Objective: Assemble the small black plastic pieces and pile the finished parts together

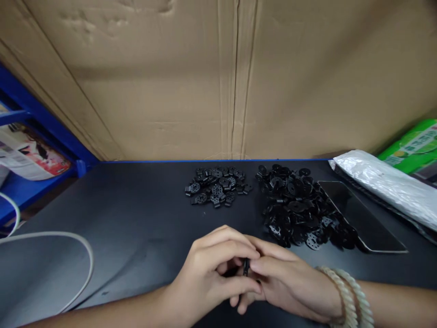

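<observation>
My left hand point(215, 269) and my right hand point(287, 278) meet low in the middle of the view, fingers of both closed around a small black plastic part point(246, 266). Only a narrow edge of that part shows between the fingertips; the rest is hidden. Beyond my hands lies a smaller pile of black perforated round clips point(216, 187) with short tabs. To the right of it, nearer my right hand, spreads a larger heap of black round perforated pieces point(297, 205).
A dark flat tablet-like slab point(362, 218) borders the larger heap. Behind it lie a silvery plastic package point(389, 182) and a green packet point(413, 146). A pale cable point(89, 255) curves across the left of the black table point(136, 205). Cardboard point(164, 91) stands behind, a blue shelf point(51, 123) at left.
</observation>
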`<state>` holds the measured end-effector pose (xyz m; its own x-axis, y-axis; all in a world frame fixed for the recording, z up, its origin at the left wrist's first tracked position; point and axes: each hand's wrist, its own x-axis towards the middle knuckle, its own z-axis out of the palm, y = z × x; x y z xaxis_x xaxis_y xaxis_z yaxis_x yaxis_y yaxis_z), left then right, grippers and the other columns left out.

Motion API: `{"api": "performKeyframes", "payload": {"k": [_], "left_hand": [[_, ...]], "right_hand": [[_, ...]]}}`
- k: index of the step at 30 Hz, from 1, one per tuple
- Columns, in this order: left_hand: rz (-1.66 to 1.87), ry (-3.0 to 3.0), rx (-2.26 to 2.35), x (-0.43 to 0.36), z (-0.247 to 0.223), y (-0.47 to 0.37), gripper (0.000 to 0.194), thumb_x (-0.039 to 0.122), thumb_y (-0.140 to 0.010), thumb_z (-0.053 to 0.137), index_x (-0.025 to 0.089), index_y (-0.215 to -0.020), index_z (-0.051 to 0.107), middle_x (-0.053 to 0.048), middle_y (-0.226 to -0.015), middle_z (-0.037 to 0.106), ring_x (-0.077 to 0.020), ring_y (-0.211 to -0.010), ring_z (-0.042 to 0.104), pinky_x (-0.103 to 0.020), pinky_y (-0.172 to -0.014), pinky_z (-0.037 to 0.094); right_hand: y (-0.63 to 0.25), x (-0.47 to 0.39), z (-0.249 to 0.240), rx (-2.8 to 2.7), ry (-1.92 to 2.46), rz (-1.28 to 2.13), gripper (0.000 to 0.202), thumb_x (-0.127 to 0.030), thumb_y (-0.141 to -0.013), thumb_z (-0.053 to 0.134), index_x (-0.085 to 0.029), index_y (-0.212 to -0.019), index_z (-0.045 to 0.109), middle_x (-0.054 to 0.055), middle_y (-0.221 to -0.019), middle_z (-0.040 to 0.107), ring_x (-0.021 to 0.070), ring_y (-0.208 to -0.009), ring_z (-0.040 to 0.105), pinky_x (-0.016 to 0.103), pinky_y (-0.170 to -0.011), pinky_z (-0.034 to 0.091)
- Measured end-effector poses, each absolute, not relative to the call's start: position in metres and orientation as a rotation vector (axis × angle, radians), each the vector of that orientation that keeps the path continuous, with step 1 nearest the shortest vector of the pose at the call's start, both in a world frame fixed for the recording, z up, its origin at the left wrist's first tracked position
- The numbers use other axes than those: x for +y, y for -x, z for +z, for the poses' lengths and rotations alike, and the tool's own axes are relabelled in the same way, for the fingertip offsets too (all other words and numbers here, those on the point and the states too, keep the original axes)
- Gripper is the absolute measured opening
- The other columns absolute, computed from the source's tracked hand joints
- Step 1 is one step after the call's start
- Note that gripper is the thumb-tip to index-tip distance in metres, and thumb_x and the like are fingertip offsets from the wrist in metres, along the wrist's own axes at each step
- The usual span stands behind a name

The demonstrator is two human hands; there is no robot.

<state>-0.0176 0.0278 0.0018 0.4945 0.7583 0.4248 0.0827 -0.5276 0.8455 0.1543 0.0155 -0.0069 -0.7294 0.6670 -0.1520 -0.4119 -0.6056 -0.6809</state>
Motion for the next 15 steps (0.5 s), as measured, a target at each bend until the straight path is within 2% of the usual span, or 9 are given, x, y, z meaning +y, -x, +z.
{"api": "performKeyframes", "payload": {"k": [4, 8, 15], "left_hand": [[1.083, -1.905, 0.733, 0.0281, 0.0004, 0.0185, 0.032, 0.018, -0.068, 0.08, 0.018, -0.099, 0.073, -0.007, -0.092, 0.064, -0.0122, -0.066, 0.061, -0.017, -0.052, 0.051], [1.086, -1.927, 0.758, 0.0279, 0.0005, 0.0177, 0.041, 0.024, -0.065, 0.082, 0.018, -0.103, 0.07, -0.005, -0.086, 0.063, -0.0122, -0.066, 0.059, -0.019, -0.055, 0.052], [1.095, -2.002, 0.85, 0.0282, 0.0021, 0.0149, 0.035, 0.022, -0.059, 0.086, 0.016, -0.085, 0.063, 0.0, -0.075, 0.06, -0.0102, -0.062, 0.055, -0.018, -0.057, 0.049]], "right_hand": [[-0.1568, 0.017, -0.006, -0.837, 0.492, 2.342, 0.025, -0.022, -0.089, 0.051, -0.012, -0.111, 0.057, 0.012, -0.105, 0.06, 0.017, -0.08, 0.066, 0.033, -0.074, 0.05], [-0.1565, 0.02, -0.004, -0.835, 0.47, 2.366, 0.022, -0.018, -0.085, 0.054, -0.011, -0.105, 0.059, 0.009, -0.096, 0.061, 0.0164, -0.079, 0.065, 0.032, -0.073, 0.05], [-0.1553, 0.0233, -0.0031, -0.816, 0.504, 2.373, 0.024, -0.014, -0.077, 0.057, -0.01, -0.101, 0.058, 0.008, -0.094, 0.061, 0.0161, -0.077, 0.065, 0.032, -0.075, 0.049]]}}
